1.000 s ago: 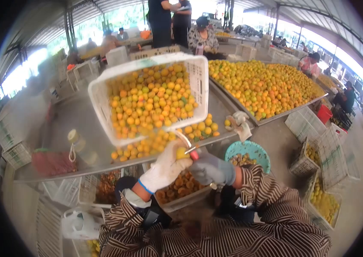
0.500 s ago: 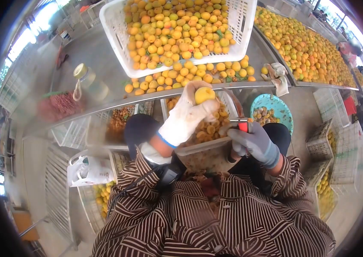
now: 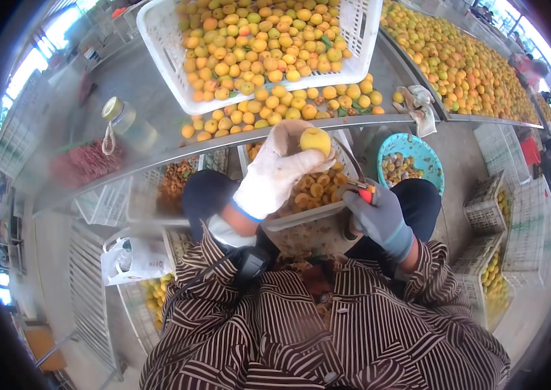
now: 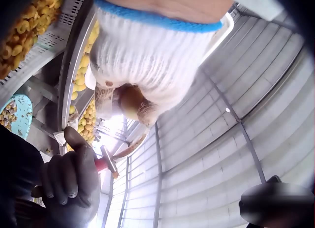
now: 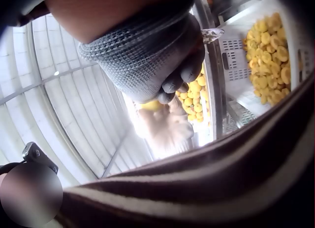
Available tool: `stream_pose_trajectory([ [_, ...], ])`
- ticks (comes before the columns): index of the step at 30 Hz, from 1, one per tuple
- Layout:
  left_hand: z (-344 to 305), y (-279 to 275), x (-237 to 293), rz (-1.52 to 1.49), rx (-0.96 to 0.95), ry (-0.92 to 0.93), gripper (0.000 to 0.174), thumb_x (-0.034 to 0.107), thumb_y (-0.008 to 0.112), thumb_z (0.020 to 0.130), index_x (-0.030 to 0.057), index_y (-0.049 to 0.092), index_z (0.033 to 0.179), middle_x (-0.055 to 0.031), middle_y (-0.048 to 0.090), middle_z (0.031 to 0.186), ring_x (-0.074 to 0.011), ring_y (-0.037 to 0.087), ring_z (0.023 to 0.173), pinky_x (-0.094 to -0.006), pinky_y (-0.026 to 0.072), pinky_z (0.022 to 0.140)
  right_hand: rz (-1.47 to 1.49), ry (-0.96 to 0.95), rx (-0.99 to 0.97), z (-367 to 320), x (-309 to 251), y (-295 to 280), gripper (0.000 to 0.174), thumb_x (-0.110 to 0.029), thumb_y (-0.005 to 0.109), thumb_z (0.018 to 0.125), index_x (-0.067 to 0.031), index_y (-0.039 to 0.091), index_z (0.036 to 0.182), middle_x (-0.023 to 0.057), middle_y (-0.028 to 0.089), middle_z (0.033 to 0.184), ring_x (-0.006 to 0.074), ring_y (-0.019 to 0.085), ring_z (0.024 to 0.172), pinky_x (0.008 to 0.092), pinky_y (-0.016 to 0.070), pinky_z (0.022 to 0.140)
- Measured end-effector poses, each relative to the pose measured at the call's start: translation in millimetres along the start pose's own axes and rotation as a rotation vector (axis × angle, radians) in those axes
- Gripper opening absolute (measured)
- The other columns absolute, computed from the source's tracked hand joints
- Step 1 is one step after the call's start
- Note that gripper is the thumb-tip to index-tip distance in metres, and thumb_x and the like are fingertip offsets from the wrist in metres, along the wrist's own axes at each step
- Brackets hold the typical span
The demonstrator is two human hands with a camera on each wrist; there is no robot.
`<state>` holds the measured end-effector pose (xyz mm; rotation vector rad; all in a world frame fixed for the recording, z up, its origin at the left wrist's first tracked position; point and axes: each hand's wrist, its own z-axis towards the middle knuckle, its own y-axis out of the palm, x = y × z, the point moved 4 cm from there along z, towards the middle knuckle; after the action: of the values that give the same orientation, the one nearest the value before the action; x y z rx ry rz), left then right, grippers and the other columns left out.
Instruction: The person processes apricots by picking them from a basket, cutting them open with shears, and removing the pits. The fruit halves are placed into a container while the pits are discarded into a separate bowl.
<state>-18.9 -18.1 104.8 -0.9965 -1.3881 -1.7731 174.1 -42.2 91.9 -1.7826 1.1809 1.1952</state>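
Note:
My left hand (image 3: pixel 275 172), in a white knit glove with a blue cuff, holds a whole yellow apricot (image 3: pixel 315 140) between fingers and thumb, just past the table's front edge. In a grey glove, my right hand (image 3: pixel 383 218) grips a red-handled knife (image 3: pixel 367 194) with a long curved blade, apart from the fruit and to its right. The left wrist view shows the handle's metal collar and the blade curving up toward the white glove. Below both hands stands a white crate (image 3: pixel 298 220) of halved apricots (image 3: pixel 318 188).
A tilted white crate (image 3: pixel 158 49) spills apricots onto the metal table (image 3: pixel 158 97). A lidded bottle (image 3: pixel 136 127) and red netting (image 3: pixel 84 162) lie left. A cloth glove (image 3: pixel 422 107) hangs at the table edge, above a turquoise basin (image 3: pixel 433 156). More crates (image 3: pixel 524 234) stand right.
One second ago my hands were together, the knife at the apricot. They have since parted, the right hand going right and down. The head view has tilted downward.

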Motion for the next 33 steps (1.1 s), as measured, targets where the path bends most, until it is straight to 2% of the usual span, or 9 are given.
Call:
stream_pose_trajectory([
  [2,0,0,1,0.112,-0.006,0.035,0.050,0.010,0.063,0.092,-0.0042,0.039,0.133,-0.0187,0.056,0.117,-0.0315,0.060,0.112,-0.0466,0.0478,0.101,0.055,-0.048,-0.001,0,1,0,0.015,-0.009,0.057,0.095,0.0003,0.062,0.105,-0.0023,0.052,0.064,0.0042,0.045,0.047,0.0206,0.0352,0.043],
  [7,0,0,3,0.324,-0.065,0.052,0.056,0.016,0.063,0.093,-0.0038,0.036,0.137,-0.0186,0.056,0.119,-0.0307,0.060,0.111,-0.0445,0.0481,0.100,0.060,-0.076,0.031,-6,-10,-1,0.015,-0.011,0.060,0.093,-0.0009,0.061,0.104,-0.0029,0.051,0.062,0.0044,0.045,0.047,0.0217,0.0356,0.043],
  [9,0,5,-5,-0.369,-0.175,-0.105,0.062,0.024,0.065,0.093,-0.0022,0.034,0.140,-0.0172,0.056,0.120,-0.0291,0.061,0.108,-0.0400,0.0510,0.094,0.099,-0.062,0.048,-6,-12,-2,0.016,-0.014,0.062,0.092,-0.0019,0.060,0.104,-0.0037,0.048,0.059,0.0044,0.045,0.048,0.0227,0.0354,0.044],
  [13,-6,9,-9,-0.757,-0.289,-0.317,0.064,0.032,0.063,0.094,0.0000,0.035,0.142,-0.0144,0.056,0.117,-0.0228,0.061,0.095,-0.0326,0.0520,0.079,0.055,-0.081,0.080,-6,-8,-5,0.016,-0.015,0.062,0.092,-0.0024,0.061,0.102,-0.0036,0.049,0.059,0.0046,0.046,0.048,0.0221,0.0357,0.043],
  [16,-11,5,-19,-0.584,-0.180,-0.215,0.060,0.030,0.061,0.096,0.0015,0.035,0.142,-0.0112,0.056,0.112,-0.0167,0.056,0.082,-0.0277,0.0460,0.065,0.042,-0.077,0.061,-6,-6,-5,0.015,-0.016,0.062,0.092,-0.0028,0.060,0.099,-0.0034,0.049,0.059,0.0049,0.046,0.047,0.0220,0.0355,0.043],
  [18,-13,3,-10,0.095,-0.015,-0.130,0.058,0.028,0.062,0.095,0.0017,0.037,0.141,-0.0091,0.055,0.109,-0.0137,0.050,0.079,-0.0254,0.0406,0.063,0.019,-0.066,0.053,-7,-6,-5,0.014,-0.016,0.062,0.093,-0.0030,0.060,0.098,-0.0033,0.049,0.059,0.0051,0.046,0.047,0.0220,0.0353,0.042],
  [22,-11,3,-1,0.167,-0.099,-0.151,0.055,0.025,0.063,0.094,0.0005,0.040,0.138,-0.0090,0.056,0.112,-0.0154,0.054,0.091,-0.0275,0.0465,0.073,0.006,-0.030,0.000,-7,-6,-4,0.015,-0.017,0.061,0.093,-0.0032,0.060,0.097,-0.0035,0.049,0.060,0.0051,0.045,0.046,0.0222,0.0355,0.042],
  [27,-11,4,6,0.085,-0.134,-0.002,0.056,0.028,0.063,0.094,-0.0022,0.043,0.137,-0.0124,0.056,0.120,-0.0213,0.056,0.113,-0.0364,0.0474,0.096,-0.057,-0.025,-0.023,-6,-9,-5,0.016,-0.018,0.061,0.093,-0.0025,0.060,0.097,-0.0037,0.049,0.059,0.0053,0.047,0.046,0.0230,0.0370,0.042],
  [33,-9,-3,8,0.211,-0.219,-0.008,0.060,0.033,0.060,0.096,-0.0039,0.040,0.139,-0.0142,0.056,0.125,-0.0227,0.055,0.116,-0.0356,0.0451,0.100,-0.175,-0.061,-0.059,2,-3,-7,0.022,-0.022,0.063,0.093,-0.0013,0.060,0.097,-0.0018,0.051,0.057,0.0072,0.050,0.047,0.0247,0.0396,0.044],
])
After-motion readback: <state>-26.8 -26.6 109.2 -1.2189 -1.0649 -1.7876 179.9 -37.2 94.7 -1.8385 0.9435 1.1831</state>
